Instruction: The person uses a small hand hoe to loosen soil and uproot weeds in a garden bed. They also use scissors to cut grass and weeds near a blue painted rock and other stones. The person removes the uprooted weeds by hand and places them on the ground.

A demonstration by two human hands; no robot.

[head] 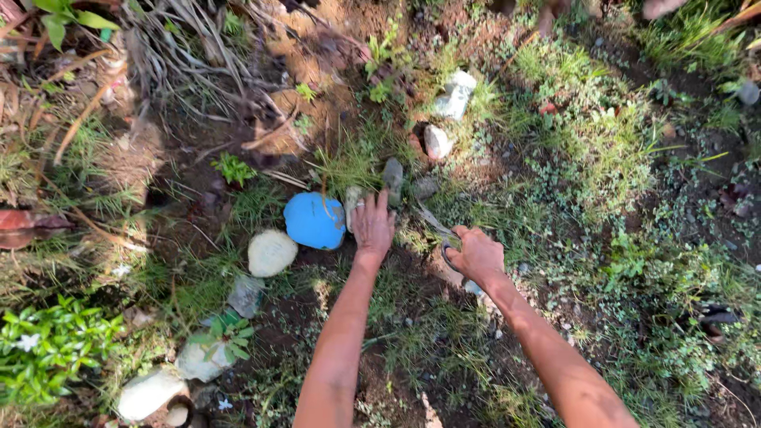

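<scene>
Shears (450,252) sit in right hand (476,255), just right of frame centre: dark loop handle shows under the fingers, blades poke up-left toward grass. Right grip closed round the handle. Left hand (372,226) at frame centre, palm down, fingers spread wide & flat on low grass (349,162), holding nothing I can make out; fingertips next to a grey stone (391,177).

Near (bottom of frame): both bare forearms come in from lower edge. Ground is dark soil (412,293) w/ thin grass tufts & small pebbles. Lower left: pale stones (148,391) in a line running up toward centre, w/ a leafy green plant w/ small white flowers (47,345) beside them.

Mid: round whitish stone (271,252) left of centre, then a blue-painted stone (315,221) just left of left hand, close but can't tell if touching. Stone row carries on up-right: grey one, then a pinkish-white stone (437,143), then a pale chunk (456,95) upper centre. Left edge: piece of reddish clay (22,226).

Far (top): upper left has dry brown stalks & roots (190,47) over bare orange-brown earth (305,111). Upper right is dense low green ground cover (602,150), patchy sun. Outdoors, garden bed; all daylight, hard shadows across centre left.
</scene>
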